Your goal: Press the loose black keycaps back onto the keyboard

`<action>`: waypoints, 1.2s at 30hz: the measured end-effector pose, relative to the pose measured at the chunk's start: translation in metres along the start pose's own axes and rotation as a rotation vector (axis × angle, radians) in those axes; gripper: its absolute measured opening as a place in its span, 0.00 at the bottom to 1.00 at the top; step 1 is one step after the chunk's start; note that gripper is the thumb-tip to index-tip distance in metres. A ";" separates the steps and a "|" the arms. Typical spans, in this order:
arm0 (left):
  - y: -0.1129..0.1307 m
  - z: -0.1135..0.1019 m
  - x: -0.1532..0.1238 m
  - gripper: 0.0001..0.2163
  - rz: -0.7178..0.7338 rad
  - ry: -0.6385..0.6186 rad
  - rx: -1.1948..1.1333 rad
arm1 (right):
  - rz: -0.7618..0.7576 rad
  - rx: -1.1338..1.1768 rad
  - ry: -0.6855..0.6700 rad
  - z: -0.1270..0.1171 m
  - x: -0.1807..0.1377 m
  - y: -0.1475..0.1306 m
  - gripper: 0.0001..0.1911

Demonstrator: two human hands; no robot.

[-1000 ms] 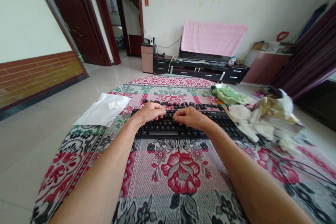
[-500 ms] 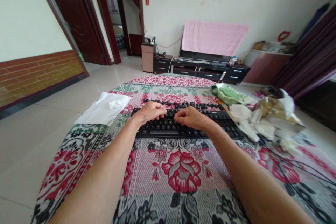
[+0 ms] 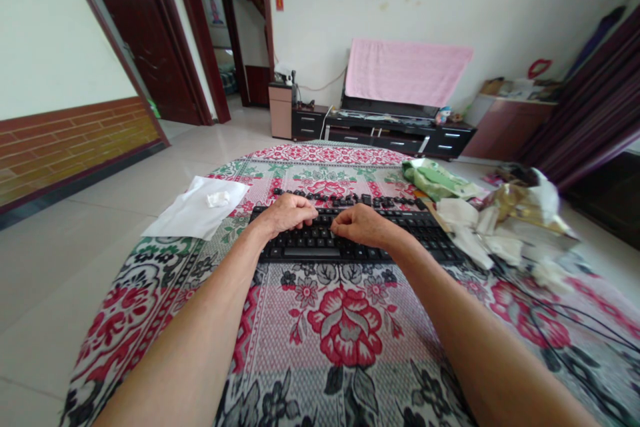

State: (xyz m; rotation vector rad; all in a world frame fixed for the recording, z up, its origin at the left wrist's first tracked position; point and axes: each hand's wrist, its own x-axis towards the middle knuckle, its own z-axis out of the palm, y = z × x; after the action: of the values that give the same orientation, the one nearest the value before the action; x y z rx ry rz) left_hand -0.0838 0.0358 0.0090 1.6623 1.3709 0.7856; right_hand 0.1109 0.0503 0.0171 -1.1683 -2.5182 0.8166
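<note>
A black keyboard point(image 3: 313, 253) lies flat on the patterned tablecloth point(image 3: 345, 327) in front of me. Over its upper left part is my left hand point(image 3: 293, 211), fingers curled and pressed together. My right hand point(image 3: 363, 223) rests over the middle keys, its fingertips pinched. Whatever either pinch may hold is too small to make out. Just behind the keyboard, loose black keycaps point(image 3: 367, 199) lie in a row, partly hidden by my hands.
A white sheet point(image 3: 185, 217) with a crumpled tissue point(image 3: 218, 199) on it lies to the left. At the right are a green bag point(image 3: 440, 180), crumpled papers and wrappers point(image 3: 525, 207), and a black cable point(image 3: 565, 310). Beyond the table stands a low cabinet point(image 3: 395, 141).
</note>
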 end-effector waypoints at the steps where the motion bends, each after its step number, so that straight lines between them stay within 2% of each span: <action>1: 0.000 0.000 0.000 0.09 0.002 0.000 0.003 | -0.004 0.001 0.001 0.000 0.000 0.000 0.13; 6: 0.000 0.001 0.000 0.09 -0.001 0.001 0.012 | -0.012 0.001 0.011 0.001 0.001 0.000 0.13; 14: 0.003 0.001 -0.001 0.09 0.006 -0.001 0.025 | 0.099 -0.038 0.050 0.002 0.001 -0.002 0.13; 21: 0.002 0.003 0.000 0.09 0.005 -0.007 0.044 | 0.156 -0.092 0.048 -0.003 0.002 -0.015 0.11; 25: 0.001 0.002 0.001 0.09 0.023 -0.012 0.069 | 0.156 -0.167 0.057 -0.004 0.003 -0.019 0.11; 31: 0.001 0.002 0.000 0.08 0.022 -0.013 0.068 | 0.090 -0.195 0.043 0.000 0.004 -0.009 0.12; 36: 0.003 0.003 0.000 0.08 0.011 0.003 0.067 | 0.136 -0.218 0.065 0.001 0.004 -0.008 0.11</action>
State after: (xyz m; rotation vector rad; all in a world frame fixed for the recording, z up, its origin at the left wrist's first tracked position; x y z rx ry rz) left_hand -0.0794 0.0348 0.0104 1.7230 1.4048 0.7558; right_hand 0.1026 0.0490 0.0215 -1.4233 -2.5461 0.5340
